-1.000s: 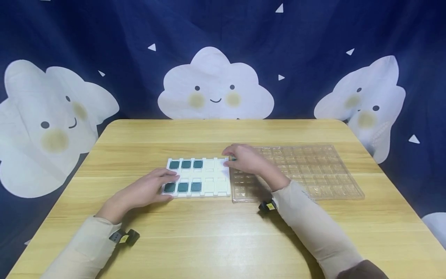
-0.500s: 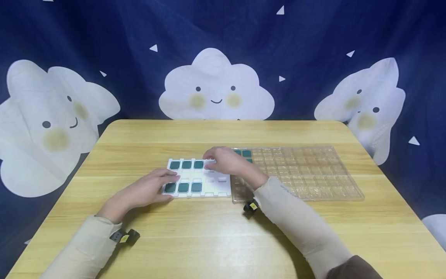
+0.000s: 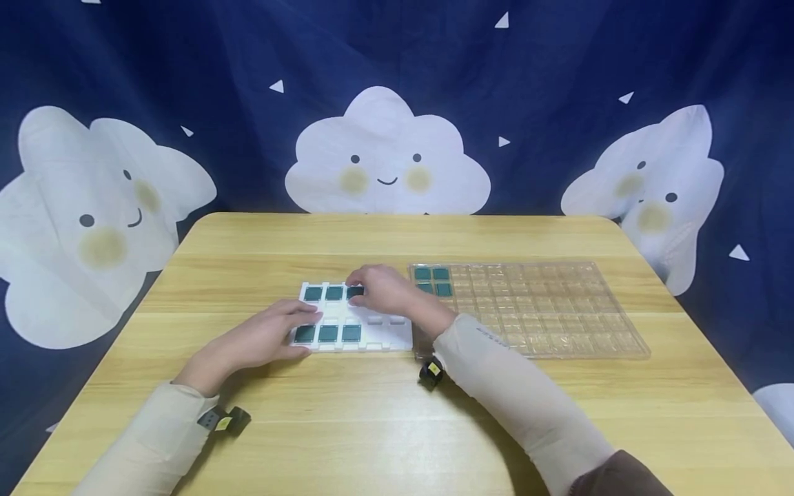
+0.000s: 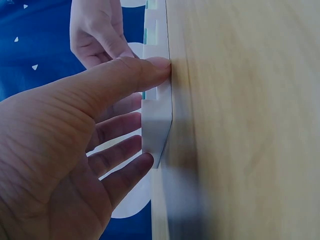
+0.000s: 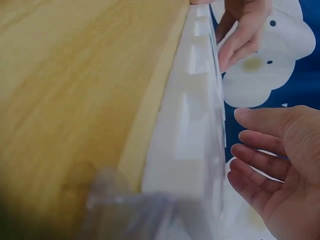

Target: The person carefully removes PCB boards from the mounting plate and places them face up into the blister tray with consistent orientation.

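Note:
A white slotted tray point(image 3: 391, 337) lies on the table with two rows of square green chips. My left hand point(image 3: 267, 337) grips its left end, the thumb point(image 4: 150, 70) against the front side and the fingers over the top. My right hand point(image 3: 387, 293) hovers over the back row, its thumb and fingers apart at the third chip point(image 3: 355, 292), which it partly covers. In the right wrist view the right hand's fingers point(image 5: 255, 157) are loosely bent, with nothing seen between them. In the front row, three chips show, one of them a green chip point(image 3: 351, 333).
A clear plastic blister tray point(image 3: 546, 310) lies right beside the white tray, with several green chips point(image 3: 441, 273) in its back left pockets. The right forearm point(image 3: 490, 372) crosses its left part. Behind the wooden table point(image 3: 397, 427) hangs a blue cloud-print curtain point(image 3: 397, 41).
My right hand has moved left from the clear tray across the white tray to the third back-row chip, uncovering chips in the clear tray. My left hand has stayed on the white tray.

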Demonstrator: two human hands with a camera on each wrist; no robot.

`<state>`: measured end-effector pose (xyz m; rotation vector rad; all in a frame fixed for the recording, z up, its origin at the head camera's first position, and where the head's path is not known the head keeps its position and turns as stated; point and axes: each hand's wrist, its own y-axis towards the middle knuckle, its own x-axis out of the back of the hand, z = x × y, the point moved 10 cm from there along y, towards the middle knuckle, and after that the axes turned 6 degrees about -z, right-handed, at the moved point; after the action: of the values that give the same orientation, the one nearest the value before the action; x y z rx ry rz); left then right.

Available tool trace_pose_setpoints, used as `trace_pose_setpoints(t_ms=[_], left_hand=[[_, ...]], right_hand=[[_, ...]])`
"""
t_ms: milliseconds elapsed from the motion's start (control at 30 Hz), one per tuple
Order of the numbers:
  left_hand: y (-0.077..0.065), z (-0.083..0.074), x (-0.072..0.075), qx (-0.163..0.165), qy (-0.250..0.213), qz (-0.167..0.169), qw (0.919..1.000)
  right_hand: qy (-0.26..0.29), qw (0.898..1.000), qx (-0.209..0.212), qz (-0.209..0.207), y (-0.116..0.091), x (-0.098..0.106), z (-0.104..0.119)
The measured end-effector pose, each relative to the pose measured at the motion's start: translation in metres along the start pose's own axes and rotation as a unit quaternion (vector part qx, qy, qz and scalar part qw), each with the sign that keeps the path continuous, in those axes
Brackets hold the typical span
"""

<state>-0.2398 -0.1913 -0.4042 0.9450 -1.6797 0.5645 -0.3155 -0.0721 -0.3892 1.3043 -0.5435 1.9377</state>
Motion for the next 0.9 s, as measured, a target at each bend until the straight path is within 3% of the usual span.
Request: trace_pose_setpoints(t_ms=[367,900], left_hand=[[0.0,0.0,-0.0004,0.002,-0.003,0.004,1.0],[0.0001,-0.0003,0.0003,0.006,0.0,0.006,1.0]], right_hand=[[0.005,0.999,-0.038,-0.008,0.0055,-0.007,-0.0081],[-0.012,0.999,-0.051,0.003,0.0083,-0.0092,-0.0081]])
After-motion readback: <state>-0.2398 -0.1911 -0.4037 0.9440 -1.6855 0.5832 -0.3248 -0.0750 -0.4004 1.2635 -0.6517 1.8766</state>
